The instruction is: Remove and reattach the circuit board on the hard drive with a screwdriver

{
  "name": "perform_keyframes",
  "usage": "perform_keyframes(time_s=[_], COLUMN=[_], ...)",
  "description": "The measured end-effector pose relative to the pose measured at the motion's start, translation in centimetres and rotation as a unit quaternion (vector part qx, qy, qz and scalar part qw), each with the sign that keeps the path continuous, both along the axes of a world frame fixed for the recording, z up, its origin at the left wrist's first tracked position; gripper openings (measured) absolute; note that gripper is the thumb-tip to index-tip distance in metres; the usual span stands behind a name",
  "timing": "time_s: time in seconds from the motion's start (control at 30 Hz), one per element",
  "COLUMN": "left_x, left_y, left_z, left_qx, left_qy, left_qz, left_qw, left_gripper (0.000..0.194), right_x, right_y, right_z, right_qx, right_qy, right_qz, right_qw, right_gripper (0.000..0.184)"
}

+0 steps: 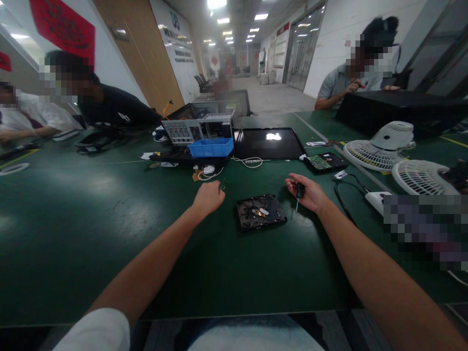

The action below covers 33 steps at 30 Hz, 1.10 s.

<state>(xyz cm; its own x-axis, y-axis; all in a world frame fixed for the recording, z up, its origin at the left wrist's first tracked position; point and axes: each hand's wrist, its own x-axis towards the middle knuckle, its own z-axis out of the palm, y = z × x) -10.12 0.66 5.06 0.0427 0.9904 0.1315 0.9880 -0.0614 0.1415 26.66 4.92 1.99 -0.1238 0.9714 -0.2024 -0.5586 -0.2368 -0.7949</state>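
Note:
A hard drive (248, 213) lies flat on the green table between my hands, with small pale and gold-coloured pieces at its middle. My right hand (309, 192), to the right of the drive, holds a screwdriver (300, 190) by its dark green handle, shaft pointing down. Left of the drive, my left hand (208, 199) is closed, and a thin dark bit shows at its fingertips; its kind is too small to make out. Neither hand touches the drive.
Beyond my hands stand a blue bin (211, 148), an open computer case (179, 132) and a black screen panel (269, 144). At right are a second drive with a green circuit board (321, 162), white fans (373, 153) and cables. People sit at the far left and right.

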Motion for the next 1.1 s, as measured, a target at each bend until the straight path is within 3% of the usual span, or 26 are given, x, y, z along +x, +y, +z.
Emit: perform_keyframes(time_s=[0.13, 0.23, 0.4, 0.5, 0.63, 0.8, 0.93, 1.1], left_x=[0.2, 0.2, 2.5, 5.5, 9.6, 11.7, 11.8, 12.2], left_y=[-0.2, -0.8, -1.1, -0.8, -1.0, -2.0, -2.5, -2.9], left_z=[0.5, 1.6, 3.2, 2.7, 1.1, 0.4, 0.3, 0.5], left_qx=[0.009, 0.055, 0.162, 0.124, 0.077, 0.067, 0.065, 0.054], left_qy=[-0.006, -0.028, -0.158, -0.296, -0.422, -0.463, -0.461, -0.467], left_qz=[0.002, 0.005, -0.045, -0.070, -0.105, -0.137, -0.141, -0.148], left_qw=[1.000, 0.998, 0.973, 0.944, 0.897, 0.873, 0.874, 0.870], left_gripper=[0.021, 0.022, 0.025, 0.021, 0.017, 0.011, 0.011, 0.016], right_x=[-0.1, -0.1, 0.1, -0.1, -0.9, -1.6, -1.7, -1.7], right_y=[-0.1, -0.1, -1.0, -2.2, -3.7, -4.0, -3.6, -3.5], right_z=[0.2, 0.3, 0.9, 1.5, 2.2, 2.2, 1.7, 1.6], right_qx=[-0.002, 0.000, 0.021, 0.039, 0.062, 0.086, 0.098, 0.065], right_qy=[-0.016, -0.019, -0.016, -0.068, -0.122, -0.136, -0.134, -0.132], right_qz=[-0.031, -0.030, 0.035, 0.117, 0.171, 0.181, 0.172, 0.171], right_qw=[0.999, 0.999, 0.999, 0.990, 0.976, 0.970, 0.971, 0.974], right_gripper=[0.015, 0.016, 0.022, 0.026, 0.031, 0.033, 0.028, 0.035])
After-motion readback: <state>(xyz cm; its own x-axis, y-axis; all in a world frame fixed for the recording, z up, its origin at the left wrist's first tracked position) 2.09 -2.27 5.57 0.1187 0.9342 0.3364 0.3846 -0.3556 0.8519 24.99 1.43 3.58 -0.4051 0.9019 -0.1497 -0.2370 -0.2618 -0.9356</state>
